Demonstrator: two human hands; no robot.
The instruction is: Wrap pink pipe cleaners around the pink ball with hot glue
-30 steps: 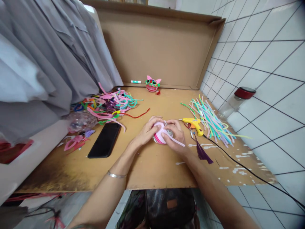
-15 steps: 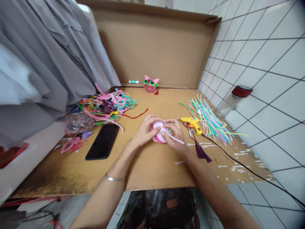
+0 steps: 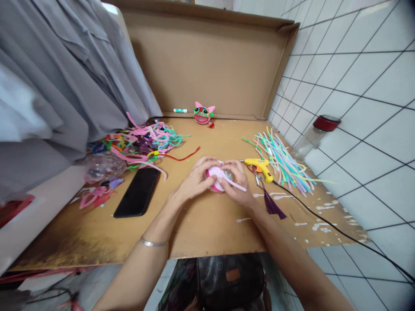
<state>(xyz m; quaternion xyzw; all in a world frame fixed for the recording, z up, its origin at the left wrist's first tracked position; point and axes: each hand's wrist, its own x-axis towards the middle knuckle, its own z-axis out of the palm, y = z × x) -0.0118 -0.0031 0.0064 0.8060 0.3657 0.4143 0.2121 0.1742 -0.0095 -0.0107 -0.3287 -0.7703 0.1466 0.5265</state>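
White tiled wall (image 3: pixel 350 108) flanks the desk (image 3: pixel 207 235) at 3 o'clock; a cardboard panel (image 3: pixel 207 56) closes it off at 12. Over the desk's middle, between both hands, is a small, rounded pink wrapped piece (image 3: pixel 214 171), a pale strand (image 3: pixel 238 186) trailing from it toward 4 o'clock. Left hand (image 3: pixel 196 178): fingers curled round the 9 o'clock side, thumb pressed to the striped face. Right hand (image 3: pixel 241 197): fingers bent over the 2 o'clock edge, thumb apparently pinning the strand; exact contact cannot be confirmed. A yellow glue gun (image 3: pixel 258 164) lies at 3 o'clock, just beside the right hand. Assessment: piece judged light, its covering soft and unlikely to slip, though hard squeezing may shift the windings. Strand judged bendable. Recommended hold: the rim at 9 o'clock, strand pinned close to the face.
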